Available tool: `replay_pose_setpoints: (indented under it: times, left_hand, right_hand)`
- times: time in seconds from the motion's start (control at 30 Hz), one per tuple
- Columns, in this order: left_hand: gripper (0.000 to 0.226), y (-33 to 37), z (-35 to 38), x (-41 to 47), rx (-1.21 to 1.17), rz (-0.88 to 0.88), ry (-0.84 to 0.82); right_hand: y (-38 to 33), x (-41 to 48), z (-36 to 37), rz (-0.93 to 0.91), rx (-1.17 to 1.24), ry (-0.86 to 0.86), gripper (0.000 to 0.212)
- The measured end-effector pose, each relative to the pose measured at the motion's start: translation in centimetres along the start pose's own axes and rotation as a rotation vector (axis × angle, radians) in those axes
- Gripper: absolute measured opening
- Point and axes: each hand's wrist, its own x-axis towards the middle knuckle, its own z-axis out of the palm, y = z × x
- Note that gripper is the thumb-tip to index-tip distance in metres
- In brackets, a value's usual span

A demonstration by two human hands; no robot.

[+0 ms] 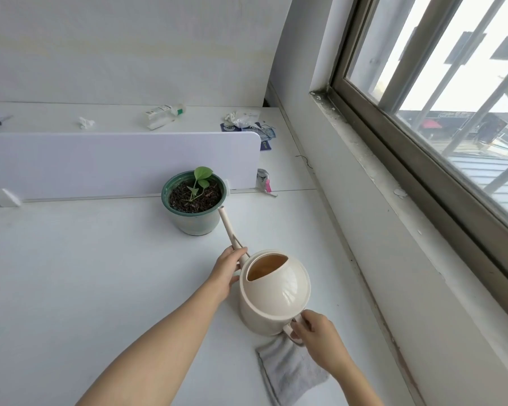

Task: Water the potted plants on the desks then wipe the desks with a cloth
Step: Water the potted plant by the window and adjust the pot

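Observation:
A cream watering can [276,297] with water inside is held over the white desk [85,273]. My right hand [314,332] grips its handle at the lower right. My left hand [228,272] holds the base of the long spout, whose tip reaches the near rim of a green pot [194,221]. The pot holds dark soil and a small green seedling [200,178]. A grey cloth [291,373] lies on the desk under my right wrist.
A white divider panel [115,162] stands behind the pot. Beyond it, the far desk carries a toothpaste-like tube [163,114], crumpled tissues [241,118] and blue cards. A wrapper [264,181] lies by the divider's end. The window sill and wall run along the right.

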Motion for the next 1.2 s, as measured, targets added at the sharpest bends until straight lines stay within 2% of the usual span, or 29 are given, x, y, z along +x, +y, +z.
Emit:
replay_pose_setpoints:
  times: [0.1, 0.2, 0.37, 0.47, 0.67, 1.2]
  left_hand:
    - [0.017, 0.9, -0.3, -0.6, -0.025, -0.010, -0.018]
    - [0.019, 2.6, -0.9, -1.6, -0.035, 0.030, -0.061]
    - [0.011, 4.3, -2.5, -3.2, -0.112, 0.084, -0.121]
    - [0.028, 4.4, -3.4, -3.8, -0.184, 0.084, -0.142]
    - [0.019, 4.3, -4.8, -4.3, -0.218, 0.054, -0.141]
    - [0.022, 3.6, -6.5, -4.5, -0.316, -0.005, -0.148]
  right_hand:
    - [-1.7, -1.1, -0.6, -0.071, 0.012, -0.050, 0.030]
    - [-3.7, -2.2, -1.9, -0.141, 0.095, -0.011, 0.027]
    - [-7.3, -3.7, -3.9, -0.206, 0.226, 0.019, 0.030]
    - [-9.2, -4.2, -4.1, -0.233, 0.268, 0.041, 0.032]
    - [-11.3, -4.4, -3.2, -0.217, 0.289, 0.077, 0.033]
    - [-14.5, -3.6, -1.8, -0.204, 0.182, 0.164, 0.037]
